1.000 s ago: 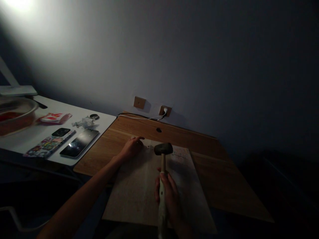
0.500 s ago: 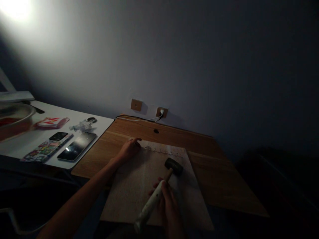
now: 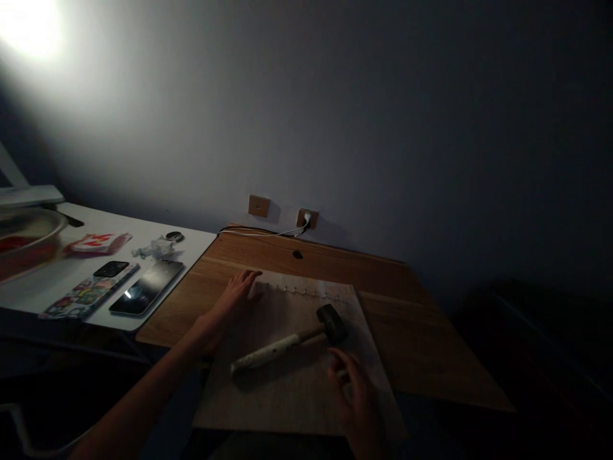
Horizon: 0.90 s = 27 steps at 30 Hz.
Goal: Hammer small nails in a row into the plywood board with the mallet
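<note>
The right hand point(image 3: 355, 390) is loosely curled, a gap between thumb and fingers, gripping nothing visible. Just beside it the mallet point(image 3: 282, 345) lies slantwise on the board point(image 3: 268, 406); a nudge could send it sliding. The board's near edge seems to overhang the counter point(image 3: 416, 345), so pressing there might tip it. The left hand point(image 3: 234, 296), fingers relaxed, rests at the far left corner, near the row of metal pins point(image 3: 305, 292), where a stray blow could catch it.

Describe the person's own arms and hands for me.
Both the left hand and the right hand are ungloved, with slim fingers. The left forearm is slender and bare, with no sleeve or watch in view. Dim light hides finer detail, such as any markings.
</note>
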Tool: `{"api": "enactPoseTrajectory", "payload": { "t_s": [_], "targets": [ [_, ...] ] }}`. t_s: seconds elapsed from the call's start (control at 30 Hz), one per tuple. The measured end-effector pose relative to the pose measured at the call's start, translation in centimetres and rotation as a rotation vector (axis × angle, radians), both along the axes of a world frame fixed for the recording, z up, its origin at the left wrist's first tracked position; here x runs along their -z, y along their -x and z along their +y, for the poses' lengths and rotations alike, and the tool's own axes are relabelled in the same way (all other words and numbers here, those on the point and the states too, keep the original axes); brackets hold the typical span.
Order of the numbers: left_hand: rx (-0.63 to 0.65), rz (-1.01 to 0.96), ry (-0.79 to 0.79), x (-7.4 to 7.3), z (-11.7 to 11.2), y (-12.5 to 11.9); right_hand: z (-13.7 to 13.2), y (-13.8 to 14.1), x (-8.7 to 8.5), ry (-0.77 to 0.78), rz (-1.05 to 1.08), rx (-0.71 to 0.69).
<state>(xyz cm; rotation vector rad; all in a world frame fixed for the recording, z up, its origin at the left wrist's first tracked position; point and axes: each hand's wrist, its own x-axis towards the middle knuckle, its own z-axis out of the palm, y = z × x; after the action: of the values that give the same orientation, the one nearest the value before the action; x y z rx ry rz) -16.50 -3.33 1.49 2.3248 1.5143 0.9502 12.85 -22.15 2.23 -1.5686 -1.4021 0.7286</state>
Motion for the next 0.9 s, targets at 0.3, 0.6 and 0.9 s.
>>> {"api": "enactPoseTrajectory", "payload": {
  "t_s": [0.3,0.6,0.9],
  "targets": [
    [0.319,0.237,-0.012,-0.3,-17.7,3.1,0.9,-9.7,5.1,-0.038,-0.648,0.185],
    [0.152,0.491,-0.153,0.0,-16.5,8.0,3.4,-5.0,4.9,-0.104,-0.854,0.015],
    [-0.223,0.447,-0.127,-1.9,-13.1,13.0,7.2,2.9,2.5,-0.062,-0.754,-0.113]
  ]
}}
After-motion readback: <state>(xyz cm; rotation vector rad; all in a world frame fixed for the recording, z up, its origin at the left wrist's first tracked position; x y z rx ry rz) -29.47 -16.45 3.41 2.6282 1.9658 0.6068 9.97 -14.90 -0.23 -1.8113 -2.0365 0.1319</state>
